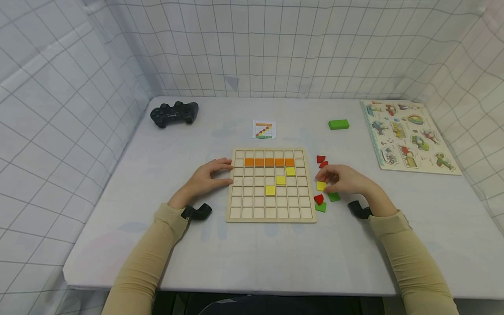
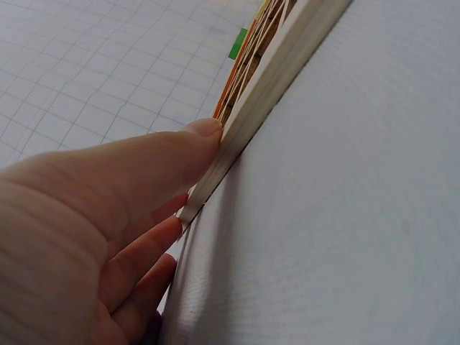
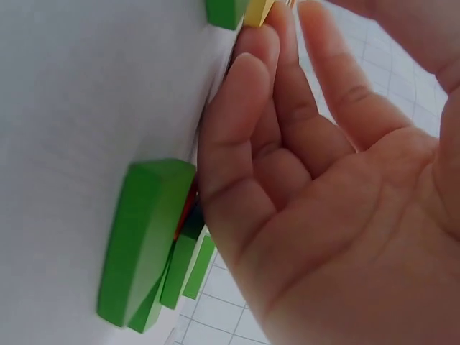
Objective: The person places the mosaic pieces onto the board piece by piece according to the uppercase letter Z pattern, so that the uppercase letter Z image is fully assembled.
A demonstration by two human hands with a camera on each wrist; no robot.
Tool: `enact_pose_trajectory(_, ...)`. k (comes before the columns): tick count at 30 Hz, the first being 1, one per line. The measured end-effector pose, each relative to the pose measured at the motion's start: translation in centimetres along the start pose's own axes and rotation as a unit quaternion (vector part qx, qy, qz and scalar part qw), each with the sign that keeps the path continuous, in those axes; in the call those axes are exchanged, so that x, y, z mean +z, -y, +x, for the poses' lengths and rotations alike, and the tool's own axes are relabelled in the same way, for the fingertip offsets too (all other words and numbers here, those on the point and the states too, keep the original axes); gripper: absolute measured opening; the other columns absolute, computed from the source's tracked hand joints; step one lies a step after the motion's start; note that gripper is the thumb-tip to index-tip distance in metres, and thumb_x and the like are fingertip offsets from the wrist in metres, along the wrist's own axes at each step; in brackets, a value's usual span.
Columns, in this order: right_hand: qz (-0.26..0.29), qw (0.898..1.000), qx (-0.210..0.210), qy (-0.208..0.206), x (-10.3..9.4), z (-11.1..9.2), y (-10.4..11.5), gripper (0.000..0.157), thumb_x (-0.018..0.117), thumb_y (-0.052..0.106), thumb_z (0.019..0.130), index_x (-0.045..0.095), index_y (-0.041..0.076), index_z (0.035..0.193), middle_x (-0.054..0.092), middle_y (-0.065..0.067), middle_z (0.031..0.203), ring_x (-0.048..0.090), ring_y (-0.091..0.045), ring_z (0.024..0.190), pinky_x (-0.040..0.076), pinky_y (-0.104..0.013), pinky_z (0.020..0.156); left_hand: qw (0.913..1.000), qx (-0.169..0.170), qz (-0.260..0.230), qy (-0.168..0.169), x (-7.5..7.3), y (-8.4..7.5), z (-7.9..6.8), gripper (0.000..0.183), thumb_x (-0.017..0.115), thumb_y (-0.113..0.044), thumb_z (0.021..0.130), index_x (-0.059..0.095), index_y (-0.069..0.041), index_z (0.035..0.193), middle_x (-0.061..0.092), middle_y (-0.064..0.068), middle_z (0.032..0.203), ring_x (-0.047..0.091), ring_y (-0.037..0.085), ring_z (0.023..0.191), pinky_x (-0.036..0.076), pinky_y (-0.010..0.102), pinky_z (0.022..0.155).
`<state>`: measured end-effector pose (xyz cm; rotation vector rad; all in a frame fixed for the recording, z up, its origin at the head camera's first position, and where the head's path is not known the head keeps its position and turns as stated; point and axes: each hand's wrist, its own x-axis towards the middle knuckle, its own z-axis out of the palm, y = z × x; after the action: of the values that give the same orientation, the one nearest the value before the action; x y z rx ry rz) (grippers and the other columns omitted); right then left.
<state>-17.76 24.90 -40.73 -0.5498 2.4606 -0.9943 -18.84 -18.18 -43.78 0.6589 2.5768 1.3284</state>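
A wooden grid board (image 1: 242, 213) lies flat, with orange square tiles (image 1: 269, 162) in one row and three yellow tiles (image 1: 281, 180) set diagonally below. My left hand (image 1: 206, 177) touches the board's left edge with thumb and fingertips, fingers fairly straight; the left wrist view shows the thumb (image 2: 205, 129) against the rim. My right hand (image 1: 341, 178) hovers by the loose pieces right of the board, fingers loosely bent. Just at its fingertips lies a loose yellow tile (image 1: 321, 186); no firm pinch shows. Red pieces (image 1: 319, 199) and green tiles (image 1: 334, 197) lie around it.
A small pattern card (image 1: 264, 130) lies behind the board. Farther back are a black game controller (image 1: 175, 113) at left, a green block (image 1: 338, 124) and a picture puzzle board (image 1: 411, 135) at right. Gridded cloth walls surround the table's back and sides.
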Motion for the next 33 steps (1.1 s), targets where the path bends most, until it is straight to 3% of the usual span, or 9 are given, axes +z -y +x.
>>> enact_pose_trajectory(11, -0.010, 1.000, 0.003, -0.014, 0.0, 0.1, 0.0, 0.026, 0.072, 0.003, 0.078, 0.065, 0.005, 0.104, 0.060, -0.005, 0.096, 0.053, -0.023, 0.086, 0.051, -0.032, 0.075, 0.9998, -0.006, -0.018, -0.005, 0.0, -0.4, -0.1, 0.048, 0.074, -0.028, 0.083, 0.061, -0.005, 0.123, 0.046, 0.009, 0.140, 0.028, 0.025, 0.137, 0.021, 0.041, 0.115)
enact_pose_trajectory(18, -0.012, 1.000, 0.005, -0.012, 0.0, 0.2, 0.0, 0.028, 0.073, 0.004, 0.078, 0.065, 0.005, 0.105, 0.059, -0.004, 0.094, 0.051, -0.023, 0.085, 0.050, -0.032, 0.073, 0.9999, -0.012, 0.002, -0.002, 0.0, -0.3, -0.1, 0.049, 0.073, -0.031, 0.083, 0.061, -0.008, 0.124, 0.045, 0.005, 0.141, 0.028, 0.022, 0.137, 0.021, 0.038, 0.115)
enact_pose_trajectory(26, -0.020, 1.000, 0.013, -0.004, -0.3, 0.7, 0.6, 0.015, 0.071, 0.015, 0.083, 0.068, 0.008, 0.097, 0.059, -0.003, 0.081, 0.051, -0.021, 0.076, 0.046, -0.029, 0.063, 1.0000, -0.006, 0.000, 0.000, 0.0, -0.1, 0.0, 0.050, 0.073, -0.034, 0.083, 0.062, -0.009, 0.124, 0.046, 0.004, 0.141, 0.028, 0.022, 0.137, 0.021, 0.039, 0.115)
enact_pose_trajectory(33, -0.021, 1.000, 0.005, -0.012, 0.5, 2.2, 2.4, 0.017, 0.071, 0.020, 0.085, 0.069, 0.010, 0.098, 0.065, -0.001, 0.090, 0.056, -0.019, 0.081, 0.050, -0.030, 0.074, 1.0000, -0.004, 0.006, 0.000, 0.0, 0.1, 0.0, 0.050, 0.073, -0.036, 0.083, 0.062, -0.010, 0.124, 0.046, 0.002, 0.141, 0.028, 0.020, 0.137, 0.022, 0.038, 0.115)
